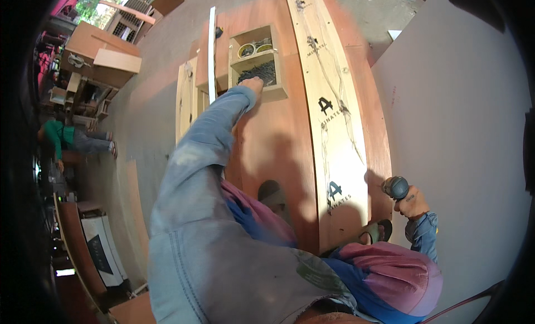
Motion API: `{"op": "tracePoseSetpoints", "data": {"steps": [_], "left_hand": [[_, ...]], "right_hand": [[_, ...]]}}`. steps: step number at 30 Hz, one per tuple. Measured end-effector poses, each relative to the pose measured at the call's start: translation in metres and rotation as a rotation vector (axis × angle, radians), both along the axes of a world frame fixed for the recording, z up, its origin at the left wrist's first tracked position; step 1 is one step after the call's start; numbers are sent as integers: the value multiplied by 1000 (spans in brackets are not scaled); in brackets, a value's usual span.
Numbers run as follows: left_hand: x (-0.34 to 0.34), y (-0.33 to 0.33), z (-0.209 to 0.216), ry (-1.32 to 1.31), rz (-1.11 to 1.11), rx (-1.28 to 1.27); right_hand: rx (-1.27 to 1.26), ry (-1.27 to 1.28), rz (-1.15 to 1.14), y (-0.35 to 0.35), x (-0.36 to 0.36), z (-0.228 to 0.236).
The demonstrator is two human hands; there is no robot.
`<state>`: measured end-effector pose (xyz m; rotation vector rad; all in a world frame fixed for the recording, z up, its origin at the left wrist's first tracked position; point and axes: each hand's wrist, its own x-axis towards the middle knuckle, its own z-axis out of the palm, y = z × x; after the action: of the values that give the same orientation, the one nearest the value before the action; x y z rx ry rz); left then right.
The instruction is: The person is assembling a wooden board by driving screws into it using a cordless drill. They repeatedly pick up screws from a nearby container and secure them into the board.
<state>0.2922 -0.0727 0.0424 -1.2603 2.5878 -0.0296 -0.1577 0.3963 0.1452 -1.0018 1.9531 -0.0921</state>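
Left hand (254, 85) at 12 o'clock, at dark screws (264, 73) in wooden box (276, 93); grip hidden, can't tell. Right hand (412, 205), 4 o'clock, clamped round dark tool (398, 187). Snagging the box could spill screws; slack hold could drop tool.

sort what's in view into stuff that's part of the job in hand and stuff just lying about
Likely in the job:
dark fasteners, left hand at them
box holding them
dark tool, gripped by right hand
pale board, between the hands

Apparently just lying about:
brown cabinet, off to the left
white unit, lower left
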Motion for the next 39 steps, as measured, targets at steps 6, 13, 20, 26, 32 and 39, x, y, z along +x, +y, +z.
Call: {"op": "tracePoseSetpoints", "data": {"steps": [6,13,20,26,32,39], "left_hand": [[12,110,35,1,-2,432],[36,69,46,625,592,725],[7,65,16,162,109,402],[-15,76,13,-8,172,323],[10,88,26,476,413,528],[14,115,93,1088,804,1033]], "right_hand": [[-39,39,59,16,4,-3],[-174,48,63,29,2,-19],[32,-72,-33,1,-3,8],[44,-71,30,-11,-18,9],[58,124,466,-31,-15,10],[143,120,582,-52,-13,19]]}}
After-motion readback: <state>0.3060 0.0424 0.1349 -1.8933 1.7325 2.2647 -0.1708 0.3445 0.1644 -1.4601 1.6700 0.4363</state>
